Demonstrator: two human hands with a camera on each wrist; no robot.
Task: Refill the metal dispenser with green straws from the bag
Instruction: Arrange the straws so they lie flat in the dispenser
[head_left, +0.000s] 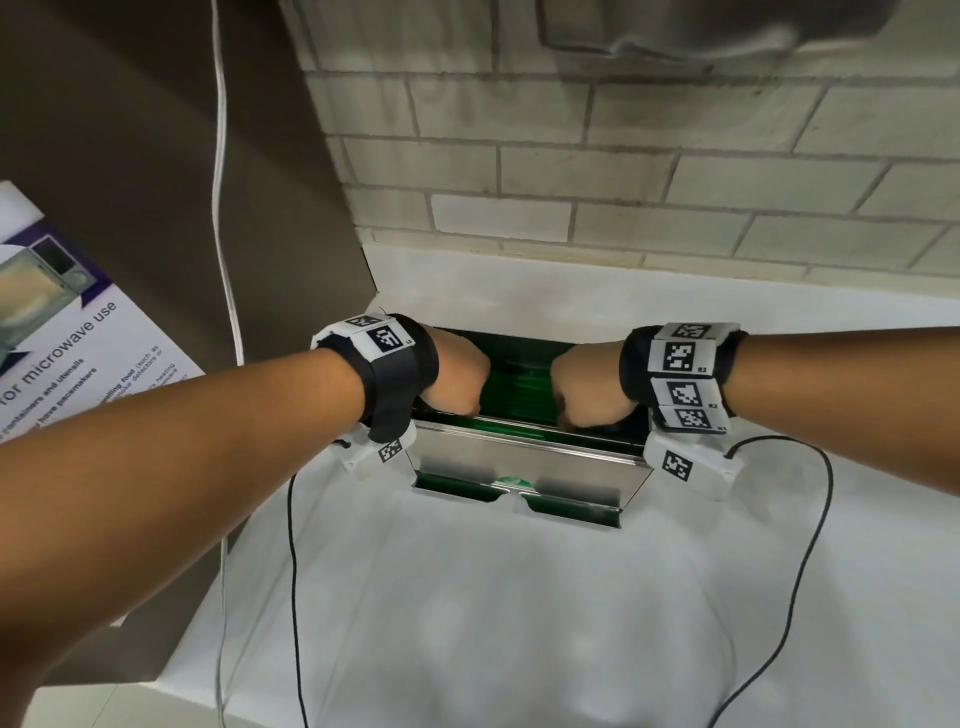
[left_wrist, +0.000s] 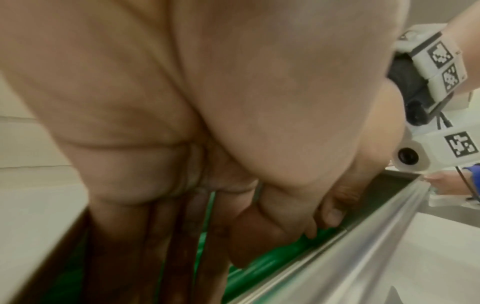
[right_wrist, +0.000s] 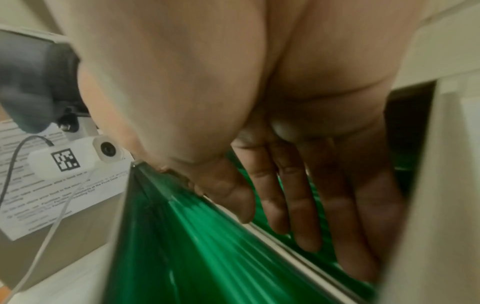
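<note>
A shiny metal dispenser (head_left: 524, 457) stands on the white counter (head_left: 493, 597) with its top open. Green straws (head_left: 511, 387) lie inside it, and more green shows in the tray slot at its front base. My left hand (head_left: 457, 371) reaches down into the left end of the opening and my right hand (head_left: 584, 387) into the right end. In the right wrist view the fingers (right_wrist: 306, 216) point straight down onto the straws (right_wrist: 327, 263), just behind the metal rim (right_wrist: 285, 253). In the left wrist view the straws (left_wrist: 272, 261) lie under my fingertips beside the rim (left_wrist: 363, 236). No bag is in view.
A brick wall (head_left: 623, 171) rises right behind the dispenser. A brown panel with a printed microwave notice (head_left: 78, 338) and a white cable (head_left: 223, 208) stands at the left. Black wrist-camera cables (head_left: 293, 571) trail over the counter in front.
</note>
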